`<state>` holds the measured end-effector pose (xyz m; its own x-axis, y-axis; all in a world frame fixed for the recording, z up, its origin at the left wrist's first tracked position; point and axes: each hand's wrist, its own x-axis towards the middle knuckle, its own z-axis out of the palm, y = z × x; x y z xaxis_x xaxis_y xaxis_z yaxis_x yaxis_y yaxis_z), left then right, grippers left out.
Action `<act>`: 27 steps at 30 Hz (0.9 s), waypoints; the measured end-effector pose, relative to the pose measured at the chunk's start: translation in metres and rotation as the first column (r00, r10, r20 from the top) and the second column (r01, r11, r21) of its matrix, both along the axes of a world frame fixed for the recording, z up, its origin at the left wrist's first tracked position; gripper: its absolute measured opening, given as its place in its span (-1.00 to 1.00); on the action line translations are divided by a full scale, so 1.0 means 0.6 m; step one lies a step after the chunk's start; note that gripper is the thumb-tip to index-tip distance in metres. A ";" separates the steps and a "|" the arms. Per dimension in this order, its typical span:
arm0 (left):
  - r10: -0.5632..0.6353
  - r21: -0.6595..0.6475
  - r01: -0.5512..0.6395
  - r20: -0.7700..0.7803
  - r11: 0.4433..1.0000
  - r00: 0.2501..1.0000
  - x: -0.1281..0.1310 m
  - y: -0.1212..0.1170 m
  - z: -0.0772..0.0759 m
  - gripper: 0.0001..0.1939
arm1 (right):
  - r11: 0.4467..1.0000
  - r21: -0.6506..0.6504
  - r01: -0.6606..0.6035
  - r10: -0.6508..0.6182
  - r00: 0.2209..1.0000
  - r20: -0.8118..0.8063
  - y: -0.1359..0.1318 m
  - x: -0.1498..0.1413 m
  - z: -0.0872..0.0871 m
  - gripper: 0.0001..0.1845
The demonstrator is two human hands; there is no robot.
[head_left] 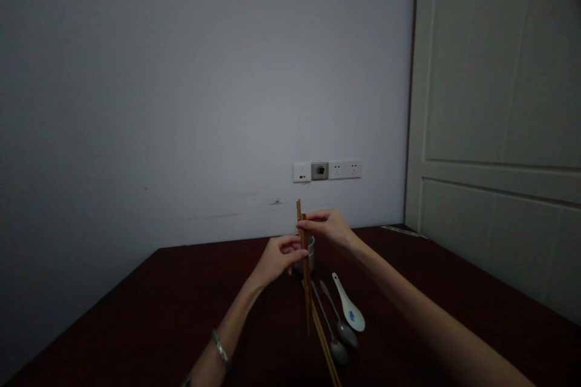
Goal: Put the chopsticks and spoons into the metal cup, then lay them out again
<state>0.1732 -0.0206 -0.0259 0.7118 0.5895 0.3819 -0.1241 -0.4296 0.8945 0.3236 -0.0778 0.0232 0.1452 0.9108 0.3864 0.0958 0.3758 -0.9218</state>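
Several brown wooden chopsticks [307, 290] are held nearly upright above the dark table, their tops at uneven heights. My right hand [327, 225] pinches them near the upper end between thumb and fingers. Lower down, my left hand [280, 255] is closed around the same chopsticks, its thumb across them. Just behind the hands stands a pale cup [311, 257], partly hidden by the chopsticks and my left hand. Lighter chopsticks [325, 344] lie on the table below, beside two metal spoons [338, 351] and a white porcelain spoon [354, 315] with a blue mark.
The dark reddish table [204, 308] reaches back to a plain wall [227, 103]. Sockets and a switch plate [344, 169] sit on the wall above it. On the right is a pale panelled door [494, 103]. A flat strip [403, 231] lies near the table's back right edge.
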 end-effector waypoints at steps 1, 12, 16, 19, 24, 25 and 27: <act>-0.006 -0.013 0.006 -0.012 1.000 1.000 -0.001 0.010 -0.004 -0.57 | 1.000 -0.007 0.004 -0.004 1.000 -0.024 0.006 0.003 0.001 -0.69; 0.280 -0.206 -0.294 -0.094 0.933 0.955 -0.037 0.156 -0.094 -0.51 | 0.990 0.054 0.128 -0.119 0.982 -0.146 0.125 0.100 0.076 -0.77; 0.335 -0.243 -0.355 -0.120 0.903 0.935 -0.054 0.179 -0.112 -0.50 | 0.977 0.047 0.206 -0.194 0.964 -0.183 0.176 0.126 0.105 -0.87; 0.352 -0.262 -0.378 -0.140 0.888 0.925 -0.060 0.187 -0.119 -0.50 | 0.965 0.030 0.262 -0.253 0.952 -0.175 0.212 0.139 0.109 -0.91; 0.370 -0.275 -0.397 -0.144 0.876 0.918 -0.063 0.191 -0.124 -0.48 | 0.954 0.004 0.298 -0.294 0.943 -0.157 0.251 0.154 0.079 -0.88; 0.369 -0.279 -0.396 -0.145 0.875 0.918 -0.063 0.192 -0.125 -0.48 | 0.954 -0.001 0.300 -0.297 0.942 -0.155 0.256 0.156 0.069 -0.88; 0.369 -0.282 -0.396 -0.146 0.874 0.918 -0.062 0.193 -0.127 -0.49 | 0.954 -0.019 0.301 -0.300 0.942 -0.153 0.263 0.159 0.050 -0.88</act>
<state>0.1361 0.0951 -0.1022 0.4286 0.8987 0.0926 0.0771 -0.1385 0.9874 0.4188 0.0800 0.0535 0.4692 0.8140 0.3425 0.0632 0.3559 -0.9324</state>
